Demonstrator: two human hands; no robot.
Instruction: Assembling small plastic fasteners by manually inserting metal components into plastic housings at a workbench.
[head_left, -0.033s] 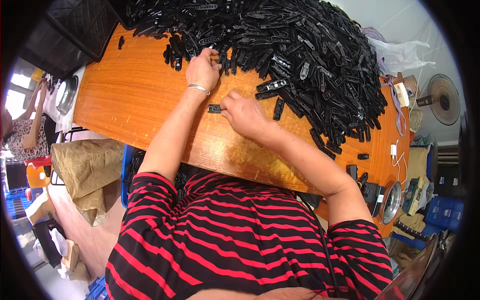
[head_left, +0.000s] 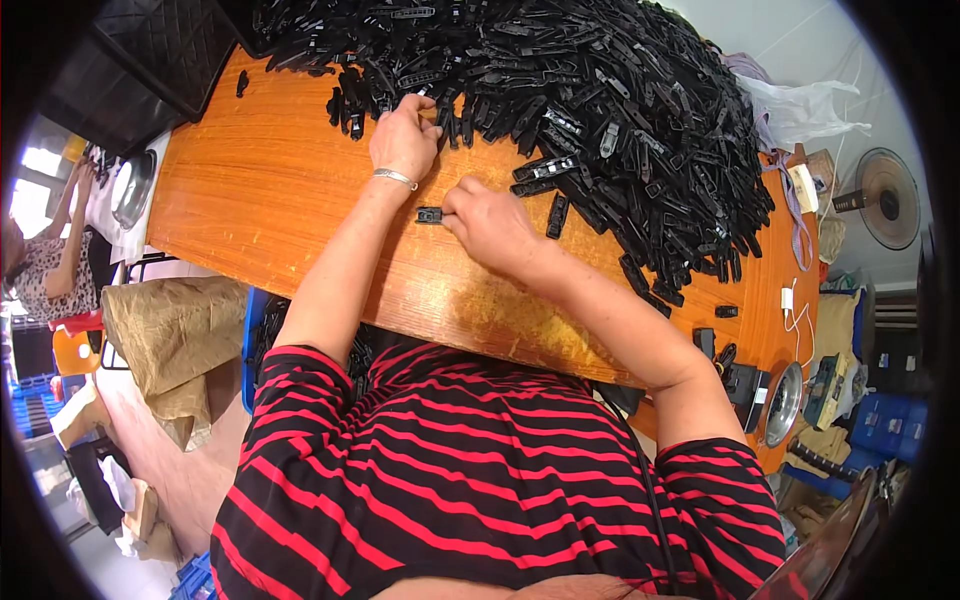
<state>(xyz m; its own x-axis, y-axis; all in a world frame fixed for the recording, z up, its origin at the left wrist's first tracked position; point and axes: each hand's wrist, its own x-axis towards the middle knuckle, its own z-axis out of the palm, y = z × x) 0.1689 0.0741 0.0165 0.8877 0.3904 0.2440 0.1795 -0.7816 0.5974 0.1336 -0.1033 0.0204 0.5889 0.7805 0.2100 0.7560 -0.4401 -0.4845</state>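
A large heap of black plastic clips (head_left: 600,110) covers the far side of the wooden table (head_left: 270,190). At its near edge my left hand (head_left: 403,143), with a silver bracelet at the wrist, has its fingers curled among the loose pieces. What lies between those fingertips I cannot make out. Nearer to me, my right hand (head_left: 490,225) pinches the right end of a small black clip (head_left: 429,215) just over the tabletop. To the right of this hand a single clip (head_left: 557,216) lies apart, close to the heap.
A black crate (head_left: 160,60) stands at the far left. On the right are a metal bowl (head_left: 783,404), a white plastic bag (head_left: 805,112) and a fan (head_left: 878,198). Brown sacking (head_left: 180,340) hangs left of the table. Another person (head_left: 60,250) is at far left.
My left hand and forearm have shifted very slightly to the left. My right hand holds the same clip in nearly the same place.
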